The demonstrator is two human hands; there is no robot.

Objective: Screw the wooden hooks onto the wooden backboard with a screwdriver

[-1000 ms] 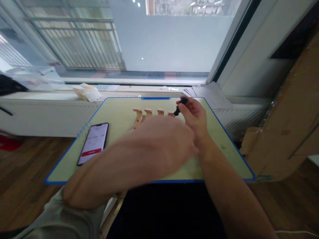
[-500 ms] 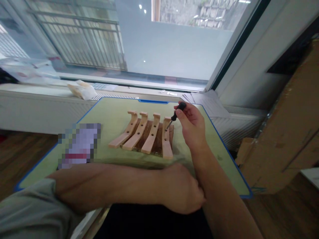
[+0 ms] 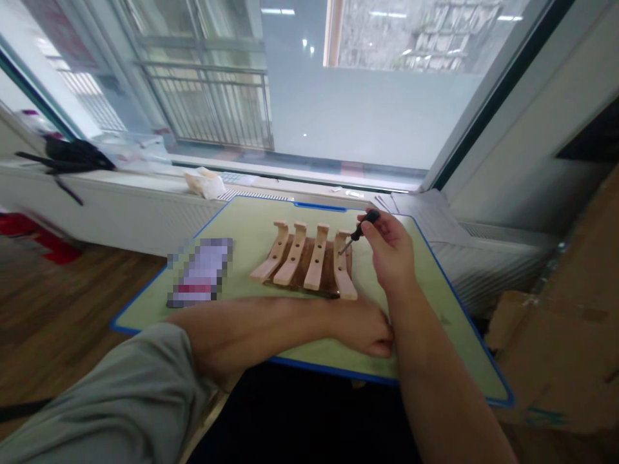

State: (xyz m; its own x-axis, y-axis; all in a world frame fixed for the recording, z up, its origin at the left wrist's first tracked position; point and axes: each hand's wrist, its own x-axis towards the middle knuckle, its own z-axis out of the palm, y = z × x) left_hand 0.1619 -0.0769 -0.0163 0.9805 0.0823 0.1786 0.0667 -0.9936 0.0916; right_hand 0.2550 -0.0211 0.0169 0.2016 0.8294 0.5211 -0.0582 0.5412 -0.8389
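Observation:
My right hand [image 3: 391, 245] is closed round the black handle of a screwdriver [image 3: 365, 225]. The screwdriver's metal tip points down and left to the upper hole of the rightmost wooden hook [image 3: 344, 283]. Several such pale, curved wooden hooks, each with two dark holes, lie side by side across a brown wooden board [image 3: 329, 270]. My left hand [image 3: 365, 327] is curled into a fist in front of the board, against my right forearm. What that fist holds, if anything, is hidden.
A pale green table [image 3: 285, 351] with blue edging carries the work. A pixelated, phone-like object [image 3: 202, 270] lies at its left. Behind are the radiator and window sill with a crumpled paper packet [image 3: 206, 183]. A cardboard box [image 3: 556, 348] stands right; a red fire extinguisher [image 3: 41, 237] left.
The view has shifted left, so things sit further right. My left fist has moved slightly forward, closer to the board. The screwdriver stays at the same hook.

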